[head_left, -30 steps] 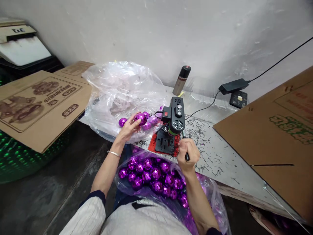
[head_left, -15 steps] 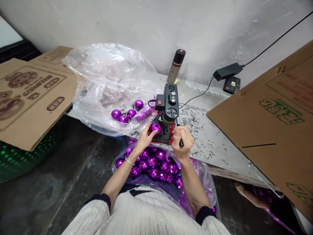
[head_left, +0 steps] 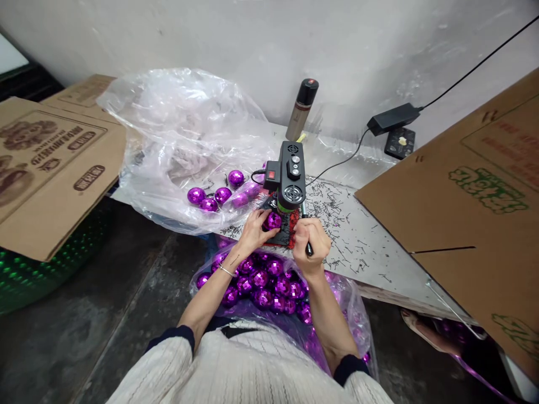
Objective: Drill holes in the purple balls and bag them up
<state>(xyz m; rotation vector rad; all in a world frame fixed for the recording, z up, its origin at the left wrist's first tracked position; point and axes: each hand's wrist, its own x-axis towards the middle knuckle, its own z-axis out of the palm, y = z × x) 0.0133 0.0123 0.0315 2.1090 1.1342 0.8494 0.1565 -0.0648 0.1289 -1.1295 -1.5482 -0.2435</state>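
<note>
My left hand [head_left: 255, 230] grips a shiny purple mirrored ball [head_left: 273, 220] just below the head of a black machine [head_left: 293, 174]. The fingers of my right hand [head_left: 312, 241] are wrapped round the black lever handle [head_left: 309, 248] at the machine's right side. Under the ball is a dark base with red material [head_left: 292, 227] around it. Several purple balls [head_left: 263, 297] lie in a clear plastic bag in front of me, below my hands. Others [head_left: 223, 195] rest on the clear plastic sheet to the left of the machine.
A spray can [head_left: 301, 111] stands behind the machine. Black bits [head_left: 337, 224] litter the table. Cardboard boxes flank it at left [head_left: 54, 185] and right [head_left: 442, 224]. A power adapter [head_left: 393, 119] with cables lies by the wall. Someone's foot shows at lower right.
My left hand has moved slightly right with the ball, bringing it closer under the machine head. My right hand stays on the handle. The view has shifted a little.
</note>
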